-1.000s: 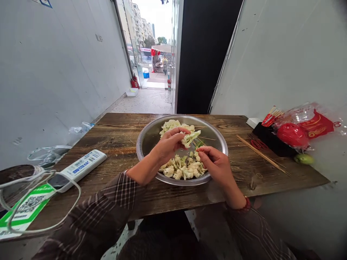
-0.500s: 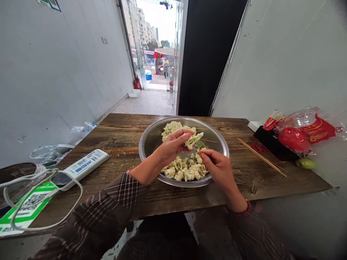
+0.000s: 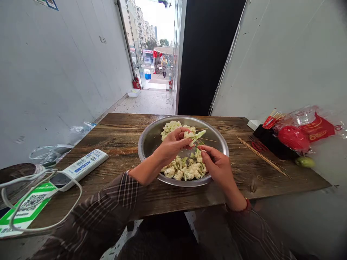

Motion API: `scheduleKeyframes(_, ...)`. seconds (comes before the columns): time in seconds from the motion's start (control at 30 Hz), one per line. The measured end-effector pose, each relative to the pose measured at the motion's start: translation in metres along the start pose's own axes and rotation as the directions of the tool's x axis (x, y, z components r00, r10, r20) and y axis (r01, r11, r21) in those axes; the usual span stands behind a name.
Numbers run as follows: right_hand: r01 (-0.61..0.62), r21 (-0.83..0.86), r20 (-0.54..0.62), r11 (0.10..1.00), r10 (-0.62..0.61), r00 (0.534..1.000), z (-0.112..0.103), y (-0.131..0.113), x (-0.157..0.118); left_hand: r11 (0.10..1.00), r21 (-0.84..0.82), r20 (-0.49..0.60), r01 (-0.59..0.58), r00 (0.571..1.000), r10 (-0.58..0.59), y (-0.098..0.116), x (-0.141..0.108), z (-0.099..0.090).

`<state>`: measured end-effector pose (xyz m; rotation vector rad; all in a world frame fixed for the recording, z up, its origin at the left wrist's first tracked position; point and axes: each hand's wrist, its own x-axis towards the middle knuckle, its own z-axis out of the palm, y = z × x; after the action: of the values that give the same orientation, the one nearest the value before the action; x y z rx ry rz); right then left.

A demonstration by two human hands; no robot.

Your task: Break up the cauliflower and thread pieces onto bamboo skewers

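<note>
Over a wide steel bowl (image 3: pixel 141 144), my left hand (image 3: pixel 173 144) pinches a pale cauliflower floret (image 3: pixel 197 135), its green stem pointing up and to the right. The fingertips of my right hand (image 3: pixel 217 163) are closed on a thin bamboo skewer (image 3: pixel 199 146) just below the floret. Whether its tip is inside the floret I cannot tell. Loose cauliflower pieces (image 3: pixel 187 170) lie in the near part of the bowl. At the back rest more cauliflower pieces (image 3: pixel 170 129), with skewer ends (image 3: pixel 202 129) sticking out to the right.
Bare bamboo skewers (image 3: pixel 261 156) lie on the wooden table (image 3: pixel 121 144) at right, near red scissors (image 3: pixel 259 146) and a black box (image 3: pixel 273 142) with red packets. At left are a white device (image 3: pixel 84 168), a cable (image 3: pixel 81 191) and a QR card (image 3: pixel 32 204).
The floret has turned in my left fingers, so its stem reaches farther right and upward. My right hand has stayed close below it with the skewer. The view has shifted slightly.
</note>
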<state>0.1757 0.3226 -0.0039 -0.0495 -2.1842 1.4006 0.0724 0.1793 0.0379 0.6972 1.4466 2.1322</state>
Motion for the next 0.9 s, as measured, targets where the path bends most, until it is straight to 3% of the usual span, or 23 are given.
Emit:
scheduleKeyframes(0.27,0.156,-0.103,0.033,0.982,-0.153,0.988,0.0013,-0.0035,0.0003,1.000,-0.012,-0.017,-0.013,1.000,0.013,-0.0023,0.0018,0.0029)
scheduleKeyframes(0.63,0.211,-0.117,0.099,0.970,-0.200,0.975,0.0008,-0.0027,0.0005,0.997,-0.070,-0.078,-0.015,0.997,0.009,-0.0029,0.0026,0.0033)
scheduleKeyframes(0.9,0.218,-0.117,0.053,0.969,-0.213,0.976,0.0007,-0.0038,-0.0004,0.999,-0.037,0.049,-0.001,0.999,0.003,-0.0007,-0.0001,0.0025)
